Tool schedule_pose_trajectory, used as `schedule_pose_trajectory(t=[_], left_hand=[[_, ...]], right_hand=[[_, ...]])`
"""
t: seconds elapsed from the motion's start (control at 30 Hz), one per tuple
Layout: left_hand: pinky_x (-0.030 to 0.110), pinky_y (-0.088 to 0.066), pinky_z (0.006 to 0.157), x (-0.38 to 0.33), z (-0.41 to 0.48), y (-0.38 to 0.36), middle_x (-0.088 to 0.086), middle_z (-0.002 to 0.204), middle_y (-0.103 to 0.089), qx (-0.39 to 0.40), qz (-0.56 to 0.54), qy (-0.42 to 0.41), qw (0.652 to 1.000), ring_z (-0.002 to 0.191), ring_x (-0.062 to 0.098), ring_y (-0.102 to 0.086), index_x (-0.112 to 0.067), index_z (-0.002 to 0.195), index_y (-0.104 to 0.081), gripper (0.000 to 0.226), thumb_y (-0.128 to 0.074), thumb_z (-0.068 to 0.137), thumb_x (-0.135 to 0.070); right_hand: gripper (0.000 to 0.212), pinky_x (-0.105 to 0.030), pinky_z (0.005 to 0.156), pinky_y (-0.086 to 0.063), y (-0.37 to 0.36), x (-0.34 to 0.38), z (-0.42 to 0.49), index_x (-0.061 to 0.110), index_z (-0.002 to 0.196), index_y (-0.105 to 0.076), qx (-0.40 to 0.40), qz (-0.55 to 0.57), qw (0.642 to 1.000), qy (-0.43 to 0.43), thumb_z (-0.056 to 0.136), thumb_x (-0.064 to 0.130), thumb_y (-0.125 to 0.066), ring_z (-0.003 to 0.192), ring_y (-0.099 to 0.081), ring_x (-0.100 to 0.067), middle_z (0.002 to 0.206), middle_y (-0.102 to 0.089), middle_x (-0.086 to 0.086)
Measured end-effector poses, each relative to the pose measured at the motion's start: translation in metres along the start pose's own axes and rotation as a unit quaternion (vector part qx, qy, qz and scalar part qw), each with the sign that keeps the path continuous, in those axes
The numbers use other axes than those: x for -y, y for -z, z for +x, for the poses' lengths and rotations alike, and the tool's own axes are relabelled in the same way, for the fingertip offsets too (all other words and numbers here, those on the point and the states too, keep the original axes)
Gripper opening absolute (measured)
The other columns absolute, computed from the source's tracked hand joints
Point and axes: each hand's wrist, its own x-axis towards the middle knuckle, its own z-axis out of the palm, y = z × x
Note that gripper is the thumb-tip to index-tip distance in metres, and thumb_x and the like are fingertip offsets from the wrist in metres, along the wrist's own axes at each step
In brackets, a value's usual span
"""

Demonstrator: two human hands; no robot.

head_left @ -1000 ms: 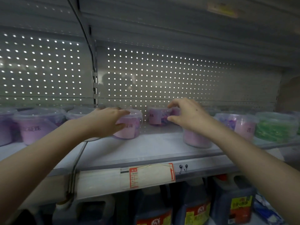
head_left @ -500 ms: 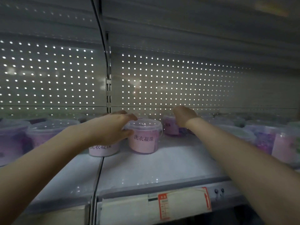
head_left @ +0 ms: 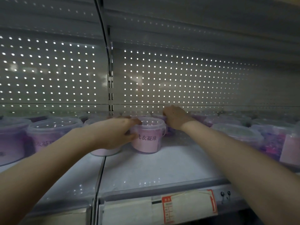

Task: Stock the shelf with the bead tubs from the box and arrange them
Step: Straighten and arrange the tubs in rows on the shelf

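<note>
Shelf (head_left: 162,168), mid-frame: left hand (head_left: 113,133) wraps pink tub (head_left: 147,142), right hand (head_left: 176,117) curls over rear tub (head_left: 170,132); probably light, slick, so grip sidewalls.

Both bare arms are stretched forward, the left forearm (head_left: 48,159) from the lower left and the right forearm (head_left: 235,156) from the lower right. The left hand (head_left: 113,133) is curled round the side of a pink tub (head_left: 148,142), fingers at its rim, thumb lower. The right hand (head_left: 176,117) is held further back, knuckles up, fingers bent downward, their grip hidden.
</note>
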Motion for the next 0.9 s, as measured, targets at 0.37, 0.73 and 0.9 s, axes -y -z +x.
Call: schedule_pose_trajectory(t=[0.37, 0.73, 0.9], left_hand=[[0.036, -0.034, 0.105, -0.012, -0.008, -0.003, -0.002, 0.147, -0.034, 0.008, -0.001, 0.011, 1.000, 0.128, 0.019, -0.041, -0.028, 0.145, -0.023, 0.057, -0.046, 0.094, -0.038], [0.040, -0.035, 0.103, -0.048, -0.004, -0.006, 0.002, 0.146, -0.037, -0.034, 0.054, 0.009, 0.998, 0.127, 0.026, -0.045, -0.030, 0.146, -0.020, 0.060, -0.045, 0.093, -0.045], [0.042, -0.044, 0.094, -0.052, -0.004, -0.010, 0.005, 0.136, -0.046, -0.047, 0.029, 0.025, 0.998, 0.119, 0.028, -0.050, -0.029, 0.144, -0.025, 0.064, -0.054, 0.088, -0.038]], right_hand=[[0.040, -0.034, 0.091, -0.046, 0.029, 0.001, -0.020, 0.020, 0.125, -0.058, 0.026, 0.101, 0.994, -0.042, 0.086, 0.028, -0.064, 0.114, -0.056, -0.025, 0.132, -0.055, -0.001], [0.050, -0.033, 0.099, -0.045, 0.086, -0.073, -0.153, 0.019, 0.121, -0.063, -0.005, 0.108, 0.990, -0.088, 0.075, 0.036, -0.075, 0.116, -0.056, -0.016, 0.127, -0.061, 0.002], [0.061, -0.032, 0.099, -0.041, 0.081, -0.094, -0.191, 0.022, 0.128, -0.057, 0.027, 0.067, 0.992, -0.106, 0.072, 0.027, -0.079, 0.122, -0.052, -0.019, 0.132, -0.058, 0.001]])
